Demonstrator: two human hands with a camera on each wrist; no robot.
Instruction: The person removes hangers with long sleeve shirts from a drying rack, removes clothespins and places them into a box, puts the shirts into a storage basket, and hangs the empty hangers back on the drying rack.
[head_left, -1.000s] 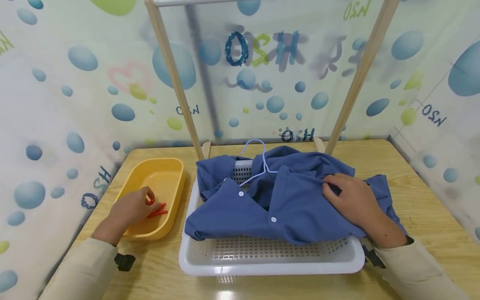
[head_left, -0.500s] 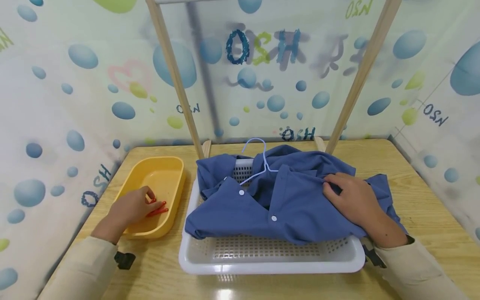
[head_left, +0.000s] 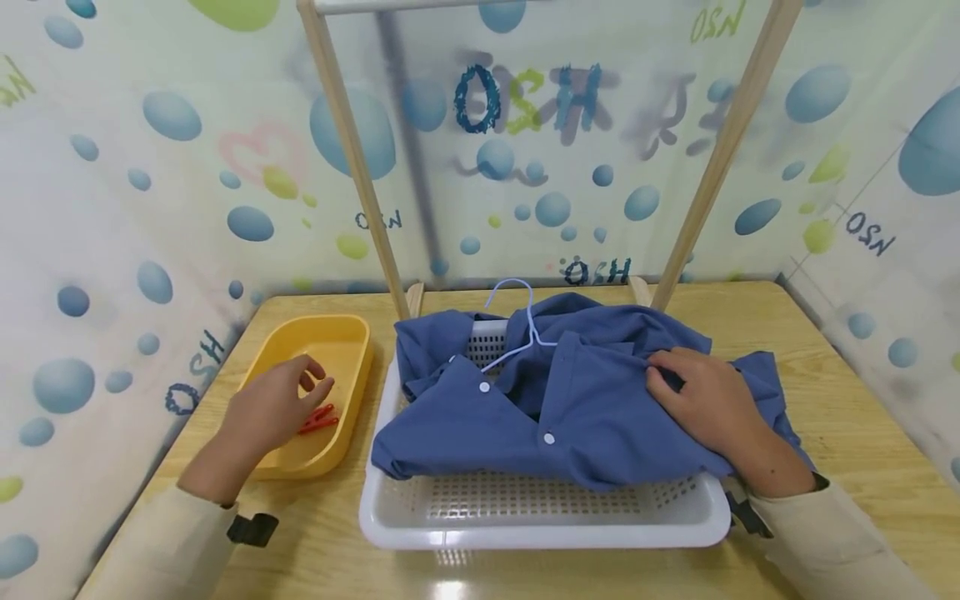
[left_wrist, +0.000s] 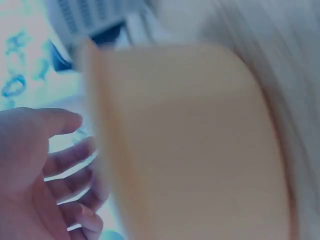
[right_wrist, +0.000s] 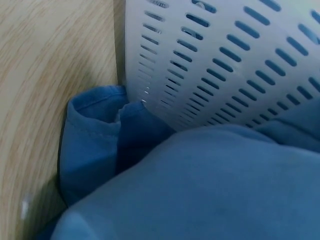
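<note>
My left hand [head_left: 272, 406] is over the yellow bin [head_left: 281, 342], its fingers loosely bent and the thumb apart from them, with nothing seen between. Right below the fingertips, red clothes pegs [head_left: 319, 422] lie on the bin's floor, partly covered by the hand. The left wrist view shows the empty palm and fingers beside the bin's outer wall [left_wrist: 195, 140]. A blue button-up shirt [head_left: 465, 433] drapes across a white basket [head_left: 540, 536]. On the shirt's right side, my right hand [head_left: 705, 400] pinches the cloth between thumb and fingers. A light blue hanger [head_left: 532, 333] pokes out at the shirt's collar.
Behind the basket, a wooden rack's left post [head_left: 360, 167] and right post [head_left: 723, 158] rise from the table [head_left: 840, 417], joined by a pale bar [head_left: 405, 4] at the top. Patterned walls close off the back and both sides. One sleeve hangs beside the basket's right end.
My left hand has lifted a little from the red clothes pegs, and its thumb and fingers have parted. The right hand, shirt and hanger have stayed as they were.
</note>
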